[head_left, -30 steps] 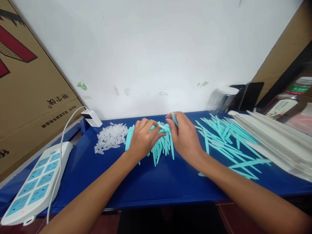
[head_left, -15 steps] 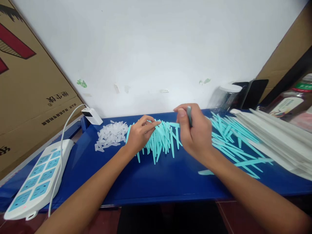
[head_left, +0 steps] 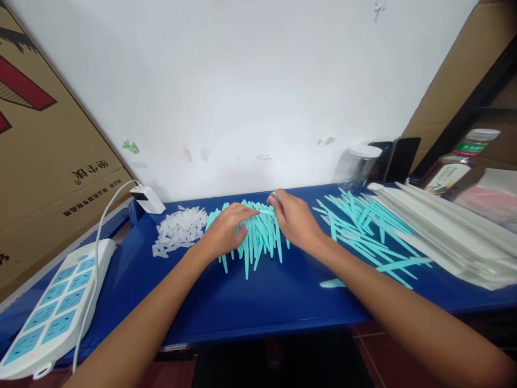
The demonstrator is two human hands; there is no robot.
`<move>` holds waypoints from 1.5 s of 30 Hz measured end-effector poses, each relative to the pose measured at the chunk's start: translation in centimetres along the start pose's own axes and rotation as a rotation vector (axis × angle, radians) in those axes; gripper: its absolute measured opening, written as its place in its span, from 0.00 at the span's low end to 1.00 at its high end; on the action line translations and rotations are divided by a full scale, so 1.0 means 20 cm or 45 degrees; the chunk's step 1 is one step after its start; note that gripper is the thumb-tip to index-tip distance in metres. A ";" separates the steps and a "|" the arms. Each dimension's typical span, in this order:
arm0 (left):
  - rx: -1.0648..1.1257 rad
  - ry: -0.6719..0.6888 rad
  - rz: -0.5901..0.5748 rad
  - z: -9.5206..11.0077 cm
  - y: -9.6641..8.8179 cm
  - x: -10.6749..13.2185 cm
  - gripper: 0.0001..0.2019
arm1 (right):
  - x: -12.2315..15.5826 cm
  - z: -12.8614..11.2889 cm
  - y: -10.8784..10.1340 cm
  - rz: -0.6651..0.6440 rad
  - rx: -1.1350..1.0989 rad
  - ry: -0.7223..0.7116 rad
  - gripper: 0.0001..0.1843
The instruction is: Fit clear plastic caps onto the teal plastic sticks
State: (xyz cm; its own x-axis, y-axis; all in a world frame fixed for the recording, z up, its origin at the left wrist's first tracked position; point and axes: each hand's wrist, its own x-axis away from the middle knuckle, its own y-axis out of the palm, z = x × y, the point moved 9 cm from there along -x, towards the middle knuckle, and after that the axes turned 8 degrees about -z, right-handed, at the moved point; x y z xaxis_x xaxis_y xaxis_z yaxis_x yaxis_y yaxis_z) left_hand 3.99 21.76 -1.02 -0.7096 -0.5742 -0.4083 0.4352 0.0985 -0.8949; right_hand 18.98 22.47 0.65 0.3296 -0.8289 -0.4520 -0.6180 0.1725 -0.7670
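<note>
My left hand (head_left: 226, 229) rests over a heap of slim turquoise plastic sticks (head_left: 258, 242), fingers stretched to the right and thumb apart. Its fingertips reach a pale turquoise stick (head_left: 267, 212) lying across the top of the heap, towards my right hand. My right hand (head_left: 294, 215) is closed at the heap's right side, and a grey-green stick end (head_left: 275, 196) shows at its curled fingers. What lies deeper in its grip is hidden. Left of the heap is a pile of small translucent white plastic pieces (head_left: 180, 229).
More turquoise sticks (head_left: 363, 231) lie spread on the blue table (head_left: 258, 307) at right, beside stacked white sheets (head_left: 452, 237). Behind stand a lidded clear jar (head_left: 359, 167), dark phone-like slabs (head_left: 402, 159) and a bottle (head_left: 452, 167). A power strip (head_left: 60, 307) and white adapter (head_left: 147, 199) are left.
My right hand has moved left and down, in close to my left hand at the heap. My left thumb has come away from its fingers. The whole view has shifted slightly.
</note>
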 end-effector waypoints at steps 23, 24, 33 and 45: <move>0.659 -0.588 0.388 -0.19 -0.10 0.07 0.18 | -0.04 0.06 0.06 -0.277 -0.158 -0.011 0.16; 0.741 -0.618 0.404 -0.22 -0.09 0.08 0.19 | -0.04 0.06 0.07 -0.304 -0.200 -0.013 0.17; 1.505 -0.910 0.671 -0.42 -0.01 0.17 0.24 | -0.03 0.09 0.09 -0.331 -0.401 0.042 0.13; 1.368 -0.903 0.473 -0.30 0.02 0.13 0.23 | 0.05 -0.15 0.20 -0.594 -0.632 -0.131 0.28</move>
State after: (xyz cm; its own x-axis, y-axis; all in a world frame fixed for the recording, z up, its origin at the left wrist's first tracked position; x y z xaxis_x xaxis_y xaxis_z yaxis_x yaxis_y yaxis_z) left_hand -1.07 25.16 -3.61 -0.1588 -0.9799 -0.1209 0.9872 -0.1558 -0.0342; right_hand 14.68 20.62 -1.48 0.6914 -0.6985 -0.1845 -0.6405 -0.4746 -0.6037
